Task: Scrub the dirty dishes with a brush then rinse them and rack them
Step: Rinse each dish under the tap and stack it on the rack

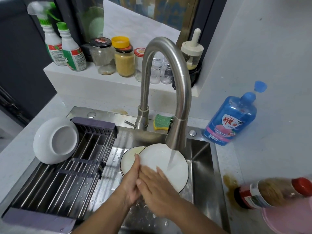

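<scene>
One white plate point(175, 166) was tilted in the sink point(202, 154) under the running tap point(168, 73); the left hand point(131, 184) gripped its rim, the right hand point(157, 191) lay flat on it, fingers straight. The blue soap bottle point(231, 119) read 雕牌.

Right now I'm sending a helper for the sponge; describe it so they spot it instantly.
Find the tall curved steel faucet behind the sink. On the steel ledge just right of its base lies the sponge. It is the only soft pad there, green on top over yellow.
</scene>
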A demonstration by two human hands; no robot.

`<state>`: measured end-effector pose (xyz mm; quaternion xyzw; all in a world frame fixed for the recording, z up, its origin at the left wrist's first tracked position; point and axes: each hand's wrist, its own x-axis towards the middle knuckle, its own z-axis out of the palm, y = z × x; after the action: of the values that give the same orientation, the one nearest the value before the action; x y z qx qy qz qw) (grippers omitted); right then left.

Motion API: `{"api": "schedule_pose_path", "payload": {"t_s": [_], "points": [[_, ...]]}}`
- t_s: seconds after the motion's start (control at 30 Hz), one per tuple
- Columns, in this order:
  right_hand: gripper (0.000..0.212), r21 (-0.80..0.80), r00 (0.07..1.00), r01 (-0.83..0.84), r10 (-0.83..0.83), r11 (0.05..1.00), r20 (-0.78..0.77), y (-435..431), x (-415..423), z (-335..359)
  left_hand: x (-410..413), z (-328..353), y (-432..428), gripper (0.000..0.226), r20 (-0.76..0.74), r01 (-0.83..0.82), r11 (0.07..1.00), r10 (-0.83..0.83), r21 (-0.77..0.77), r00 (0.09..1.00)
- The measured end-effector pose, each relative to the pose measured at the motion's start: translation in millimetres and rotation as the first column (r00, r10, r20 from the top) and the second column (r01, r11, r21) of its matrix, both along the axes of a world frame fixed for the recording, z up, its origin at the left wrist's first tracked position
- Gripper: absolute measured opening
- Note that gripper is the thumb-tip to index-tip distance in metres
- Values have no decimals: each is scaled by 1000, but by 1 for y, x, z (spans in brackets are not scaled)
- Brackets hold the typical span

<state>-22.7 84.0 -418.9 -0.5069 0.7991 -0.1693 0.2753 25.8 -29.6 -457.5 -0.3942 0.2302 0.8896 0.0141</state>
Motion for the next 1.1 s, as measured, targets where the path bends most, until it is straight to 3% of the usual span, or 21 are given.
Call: {"api": "schedule_pose_path", "payload": {"t_s": [0.13, 0.3, 0.37, 0.43, 0.5, 0.6, 0.67, 0.77, 0.87, 0.93, 1.03, 1.1], "points": [[50, -41, 993, -119, 119, 992, 3, 43, -17, 5, 0, 6, -25, 75, 26, -69, 986, 74, -151, 997], [61, -72, 935, -136, 103, 988, -340, 76, -56, -7, -1, 28, -34, 41, 3, -24, 925, 27, -380, 1000], [45, -250, 886, -72, -53, 965, -460, 74, -64, -15, -4, 29, -35, 39, 29, -33, 913, 49, -406, 998], [23, -416, 837, 54, -269, 908, -477, 61, -63, -9, -6, 27, -36, 37, 54, -75, 914, 105, -399, 993], [18, -489, 780, 184, -430, 853, -455, 48, -55, -2, -8, 26, -37, 38, 69, -92, 918, 128, -386, 989], [33, -476, 700, 505, -664, 720, -261, 38, -50, 8, -9, 28, -38, 34, 76, -63, 919, 101, -389, 992], [33, -339, 651, 698, -756, 631, -66, 37, -54, 19, -6, 27, -39, 34, 88, -40, 918, 81, -395, 993], [21, 2, 676, 727, -717, 686, 172, 36, -57, 26, -2, 25, -37, 35, 98, -27, 925, 69, -379, 993], [22, 5, 578, 794, -756, 608, 308, 38, -52, 15, 2, 25, -22, 30, 111, -74, 906, 131, -417, 985], [23, 19, 466, 860, -798, 511, 383, 34, -40, -3, 10, 27, 0, 33, 107, -114, 886, 180, -450, 978], [40, 119, 190, 945, -806, 305, 561, 20, -17, -18, 21, 42, 48, 41, 6, -132, 889, 149, -439, 989], [28, 180, 87, 948, -756, 264, 648, 15, -7, -22, 25, 44, 60, 51, -29, -160, 887, 164, -434, 986]]}}
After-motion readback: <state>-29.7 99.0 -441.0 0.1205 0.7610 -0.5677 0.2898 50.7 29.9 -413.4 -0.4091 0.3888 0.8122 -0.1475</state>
